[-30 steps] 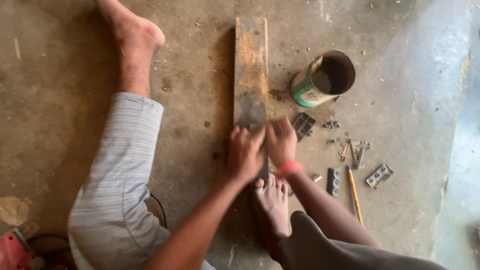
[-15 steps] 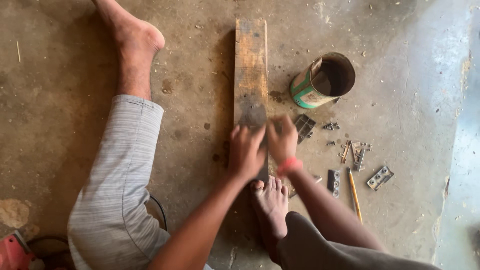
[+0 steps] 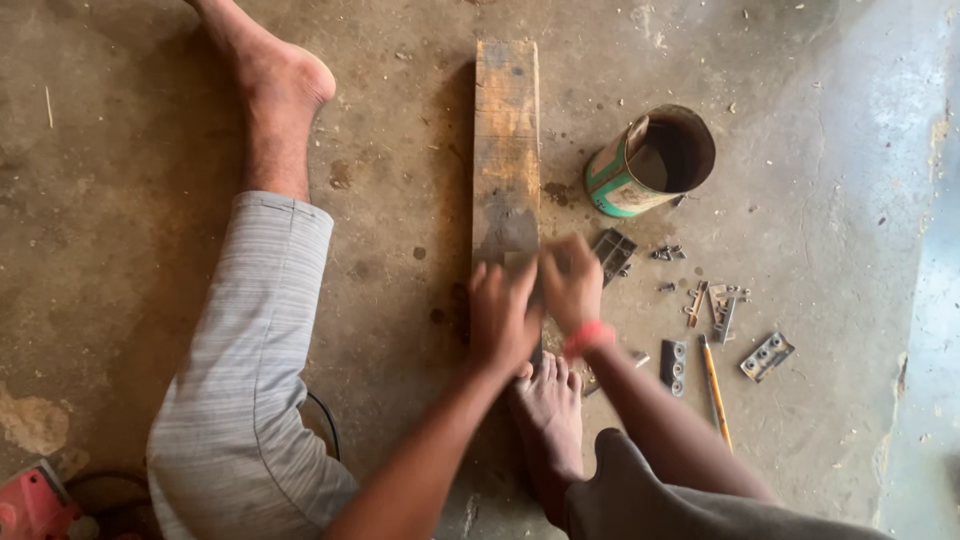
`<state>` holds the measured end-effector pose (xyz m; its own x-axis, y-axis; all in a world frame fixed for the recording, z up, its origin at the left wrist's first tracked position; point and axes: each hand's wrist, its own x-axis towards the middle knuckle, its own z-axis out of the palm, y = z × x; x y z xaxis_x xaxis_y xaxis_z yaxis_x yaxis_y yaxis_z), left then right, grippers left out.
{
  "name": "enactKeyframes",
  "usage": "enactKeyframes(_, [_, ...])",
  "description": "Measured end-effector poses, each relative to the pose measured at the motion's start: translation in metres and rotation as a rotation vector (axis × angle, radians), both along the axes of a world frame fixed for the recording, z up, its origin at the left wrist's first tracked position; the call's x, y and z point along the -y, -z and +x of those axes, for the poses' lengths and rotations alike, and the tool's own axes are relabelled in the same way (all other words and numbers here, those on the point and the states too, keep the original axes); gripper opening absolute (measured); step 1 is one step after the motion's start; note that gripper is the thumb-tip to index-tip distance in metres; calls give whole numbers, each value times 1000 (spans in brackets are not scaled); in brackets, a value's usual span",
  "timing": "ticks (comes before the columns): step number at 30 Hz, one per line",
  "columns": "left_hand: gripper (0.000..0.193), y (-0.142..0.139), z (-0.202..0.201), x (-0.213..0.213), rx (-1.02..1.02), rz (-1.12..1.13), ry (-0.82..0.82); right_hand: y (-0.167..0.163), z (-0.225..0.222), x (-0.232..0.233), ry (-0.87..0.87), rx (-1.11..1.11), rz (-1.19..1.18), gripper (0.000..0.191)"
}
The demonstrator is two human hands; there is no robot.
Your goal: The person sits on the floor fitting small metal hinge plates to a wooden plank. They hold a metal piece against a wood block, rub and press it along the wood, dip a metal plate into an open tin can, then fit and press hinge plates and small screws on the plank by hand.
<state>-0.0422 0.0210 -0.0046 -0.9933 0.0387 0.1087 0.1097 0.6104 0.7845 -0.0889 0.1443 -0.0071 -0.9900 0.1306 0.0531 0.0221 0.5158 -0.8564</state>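
Note:
A long worn wooden plank [image 3: 506,130] lies on the concrete floor, running away from me. My right foot [image 3: 548,420] rests on its near end. My left hand [image 3: 500,318] and my right hand [image 3: 572,285], which has a red band at the wrist, press down side by side on the plank just below a dark grey patch [image 3: 505,228]. Both hands are blurred by motion. Their fingers bunch over something small that I cannot make out. My left leg in grey striped trousers [image 3: 245,380] stretches out to the left of the plank.
A rusty open tin can [image 3: 650,160] with a green band lies tilted right of the plank. Small metal hinges [image 3: 612,252], screws [image 3: 668,253] and a yellow pencil [image 3: 715,390] are scattered to the right. A red tool [image 3: 35,505] and a black cable [image 3: 325,425] sit at the bottom left.
Both hands have shifted slightly along the plank, staying pressed together on the same spot. The plank, can and hinges have not moved.

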Motion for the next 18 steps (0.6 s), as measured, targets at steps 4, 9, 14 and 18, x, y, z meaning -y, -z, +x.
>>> enactKeyframes(4, [70,-14,65,0,24,2,19,-3,58,-5,-99,39,-57,13])
enactKeyframes(9, [65,-3,8,2,-16,-46,1,17,4,-6,-49,76,-1,12])
enactKeyframes(14, [67,-12,3,8,-64,-62,31,2,9,2,-3,40,-20,15])
enactKeyframes(18, [69,-9,62,6,130,0,81,1,58,-2,-55,77,-40,16])
